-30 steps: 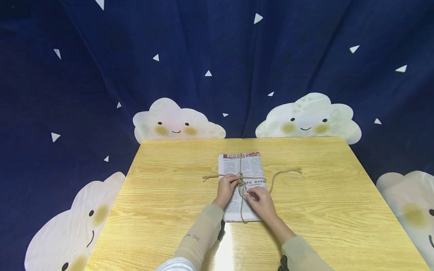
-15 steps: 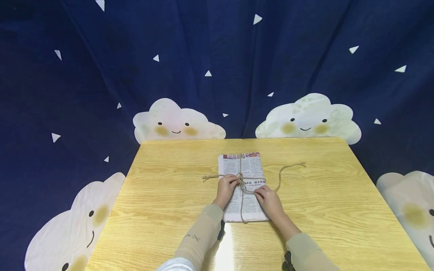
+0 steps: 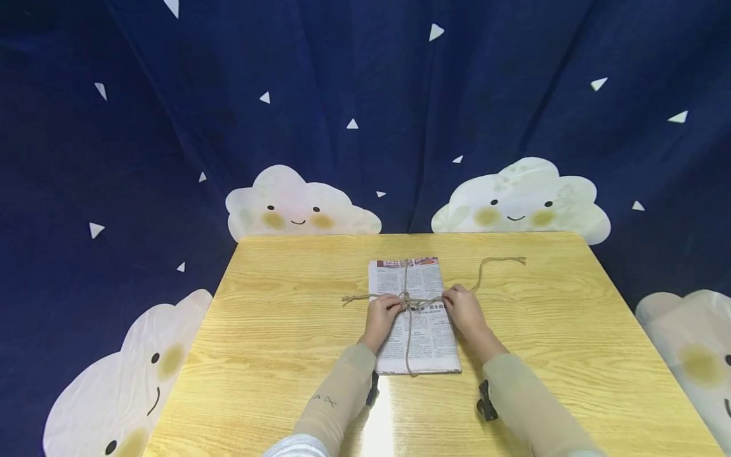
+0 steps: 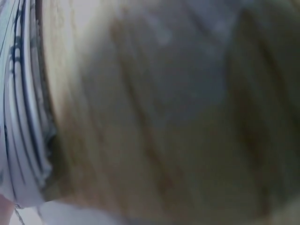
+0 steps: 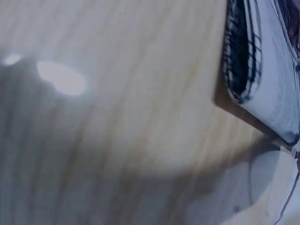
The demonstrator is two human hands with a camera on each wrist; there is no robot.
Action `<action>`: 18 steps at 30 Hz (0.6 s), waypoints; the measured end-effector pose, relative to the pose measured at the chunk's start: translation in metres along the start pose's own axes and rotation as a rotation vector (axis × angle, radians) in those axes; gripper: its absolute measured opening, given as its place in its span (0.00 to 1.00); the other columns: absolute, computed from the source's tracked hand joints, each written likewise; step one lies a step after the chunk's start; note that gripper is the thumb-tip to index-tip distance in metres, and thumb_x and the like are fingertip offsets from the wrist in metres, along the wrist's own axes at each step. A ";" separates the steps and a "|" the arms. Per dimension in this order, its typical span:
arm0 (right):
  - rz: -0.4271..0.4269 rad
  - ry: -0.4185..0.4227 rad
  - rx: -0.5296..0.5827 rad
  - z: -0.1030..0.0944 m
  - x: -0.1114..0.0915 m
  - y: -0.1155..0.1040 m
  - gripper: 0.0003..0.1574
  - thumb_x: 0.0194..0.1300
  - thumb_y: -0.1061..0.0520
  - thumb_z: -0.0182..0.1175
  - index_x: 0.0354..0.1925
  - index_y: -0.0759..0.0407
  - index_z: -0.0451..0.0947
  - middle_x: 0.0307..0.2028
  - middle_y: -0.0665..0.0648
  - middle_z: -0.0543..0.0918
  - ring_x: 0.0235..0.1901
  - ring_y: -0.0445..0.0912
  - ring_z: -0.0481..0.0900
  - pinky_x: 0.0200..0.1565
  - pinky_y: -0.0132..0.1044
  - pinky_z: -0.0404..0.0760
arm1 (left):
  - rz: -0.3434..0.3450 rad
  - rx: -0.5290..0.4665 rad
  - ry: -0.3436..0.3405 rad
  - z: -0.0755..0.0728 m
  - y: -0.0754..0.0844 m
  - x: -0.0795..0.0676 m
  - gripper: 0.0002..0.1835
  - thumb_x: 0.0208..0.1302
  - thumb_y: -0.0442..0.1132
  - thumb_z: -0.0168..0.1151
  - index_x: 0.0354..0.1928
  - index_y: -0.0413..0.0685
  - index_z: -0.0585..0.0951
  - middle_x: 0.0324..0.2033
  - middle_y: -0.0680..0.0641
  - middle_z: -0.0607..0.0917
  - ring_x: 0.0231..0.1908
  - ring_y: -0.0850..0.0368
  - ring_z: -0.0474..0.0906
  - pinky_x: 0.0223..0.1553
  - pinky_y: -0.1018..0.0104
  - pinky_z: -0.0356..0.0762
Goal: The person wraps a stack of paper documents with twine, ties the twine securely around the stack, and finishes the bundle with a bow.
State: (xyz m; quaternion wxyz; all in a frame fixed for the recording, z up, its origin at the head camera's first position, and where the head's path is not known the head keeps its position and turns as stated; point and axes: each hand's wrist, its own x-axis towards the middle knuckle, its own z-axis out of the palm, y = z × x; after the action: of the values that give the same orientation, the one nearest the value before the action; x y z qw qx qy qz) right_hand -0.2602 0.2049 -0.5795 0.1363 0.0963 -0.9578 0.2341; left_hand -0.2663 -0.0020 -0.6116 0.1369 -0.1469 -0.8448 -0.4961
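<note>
A folded stack of newspapers (image 3: 394, 349) lies on the table, bound crosswise with brown twine (image 3: 408, 336). My left hand (image 3: 379, 320) rests over its left side, thumb and fingertips pinching the twine right at the crossing. At the right edge of the stack, my right hand (image 3: 465, 312) pinches a length of twine drawn sideways from the crossing. One loose twine end runs past the right hand toward the back right; another sticks out to the left. The stack's layered paper edges show in the left wrist view (image 4: 23, 103), and its folded corner in the right wrist view (image 5: 272, 79).
The wooden table (image 3: 274, 317) spreads around the stack on all sides. Behind it hangs a dark blue curtain (image 3: 320, 76) with white triangles and smiling clouds. Dark wrist straps sit on both forearms.
My right hand has moved right and away from me, pulling the twine out to the stack's right edge. The loose right end has shifted farther back. The left hand stays in place.
</note>
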 end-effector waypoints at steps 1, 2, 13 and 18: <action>0.002 -0.009 -0.002 0.000 0.003 0.001 0.06 0.56 0.65 0.62 0.34 0.66 0.81 0.33 0.61 0.79 0.32 0.54 0.79 0.36 0.44 0.80 | 0.003 -0.002 0.002 0.000 0.000 0.000 0.05 0.52 0.30 0.65 0.33 0.39 0.85 0.33 0.45 0.85 0.37 0.52 0.81 0.40 0.70 0.78; 0.007 -0.019 -0.001 0.000 0.005 0.001 0.06 0.57 0.65 0.62 0.34 0.67 0.81 0.32 0.61 0.78 0.32 0.54 0.79 0.35 0.44 0.80 | 0.006 -0.004 0.005 0.000 0.000 0.000 0.05 0.52 0.30 0.65 0.33 0.39 0.85 0.33 0.45 0.85 0.37 0.52 0.81 0.40 0.70 0.78; 0.052 -0.114 -0.080 -0.006 0.022 0.003 0.06 0.58 0.66 0.58 0.31 0.67 0.82 0.27 0.60 0.77 0.29 0.53 0.77 0.33 0.45 0.79 | -0.034 -0.099 0.052 0.001 0.001 0.000 0.04 0.52 0.30 0.65 0.32 0.38 0.85 0.32 0.45 0.85 0.37 0.53 0.81 0.40 0.73 0.78; 0.059 -0.202 -0.107 -0.011 0.027 -0.001 0.08 0.57 0.67 0.56 0.29 0.66 0.83 0.26 0.60 0.78 0.28 0.52 0.76 0.33 0.44 0.79 | -0.123 -0.191 0.083 0.001 0.003 0.000 0.07 0.56 0.32 0.63 0.35 0.37 0.84 0.33 0.44 0.85 0.35 0.54 0.81 0.35 0.73 0.79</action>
State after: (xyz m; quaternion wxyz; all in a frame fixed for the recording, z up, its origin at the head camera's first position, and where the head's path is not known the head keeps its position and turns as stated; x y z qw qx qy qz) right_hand -0.2829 0.2059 -0.5612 0.0373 0.0839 -0.9802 0.1754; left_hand -0.2647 0.0003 -0.6098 0.1263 -0.0865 -0.7948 -0.5873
